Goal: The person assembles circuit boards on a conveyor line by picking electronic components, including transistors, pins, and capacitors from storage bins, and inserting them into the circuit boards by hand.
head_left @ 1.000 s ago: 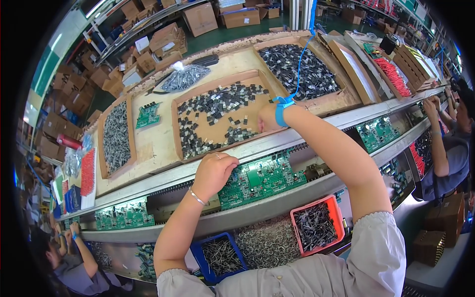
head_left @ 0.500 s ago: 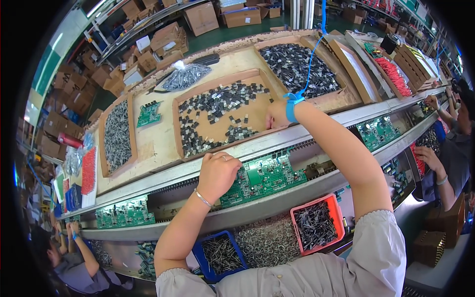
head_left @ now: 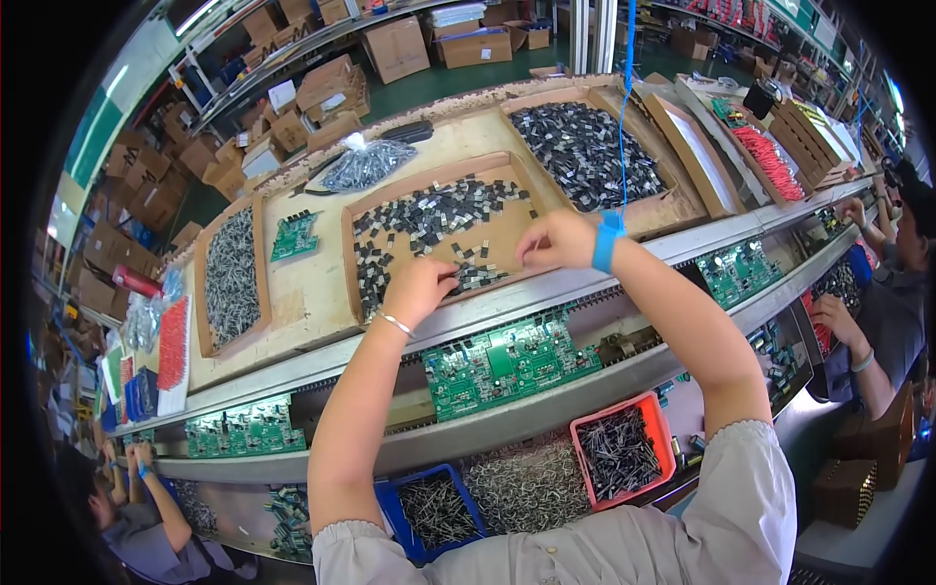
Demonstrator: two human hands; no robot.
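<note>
Head view: left hand (head_left: 417,290) has left the green circuit board (head_left: 507,356) for the cardboard tray (head_left: 441,237), its grip, like the right hand (head_left: 552,241)'s, pinching small black components (head_left: 468,276).

The left hand (head_left: 417,290) is now up in the cardboard tray (head_left: 363,205) of black components, beside the right hand (head_left: 556,241); earlier it rested on the green circuit board (head_left: 507,361) below.
</note>
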